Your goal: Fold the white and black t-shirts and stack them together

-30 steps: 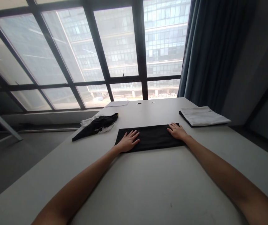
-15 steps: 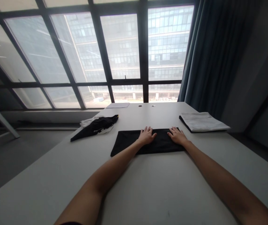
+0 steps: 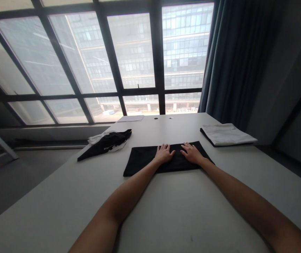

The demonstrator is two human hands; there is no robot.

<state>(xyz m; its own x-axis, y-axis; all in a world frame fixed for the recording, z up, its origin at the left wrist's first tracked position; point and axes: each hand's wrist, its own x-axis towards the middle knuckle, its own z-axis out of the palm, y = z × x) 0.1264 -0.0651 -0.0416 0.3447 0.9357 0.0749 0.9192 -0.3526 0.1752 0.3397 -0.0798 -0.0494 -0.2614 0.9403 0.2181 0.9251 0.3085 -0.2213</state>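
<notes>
A folded black cloth (image 3: 140, 162) lies flat on the white table (image 3: 182, 211) in front of me. My left hand (image 3: 164, 154) rests palm down near the cloth's middle, fingers spread, so it is open. My right hand (image 3: 191, 153) lies flat on the cloth just to the right of the left hand, fingers also stretched out and open. The two hands are close together, almost touching at the thumbs. Neither hand holds anything.
A crumpled black and white garment (image 3: 105, 144) lies at the table's left edge. A folded white cloth on a dark one (image 3: 226, 134) sits at the right. A sheet of paper (image 3: 131, 118) lies at the far edge, by the window. A dark curtain (image 3: 232, 59) hangs at the right.
My left hand slid right along the black cloth from its left end to its middle. My right hand then moved left from the right end, so both hands now lie side by side.
</notes>
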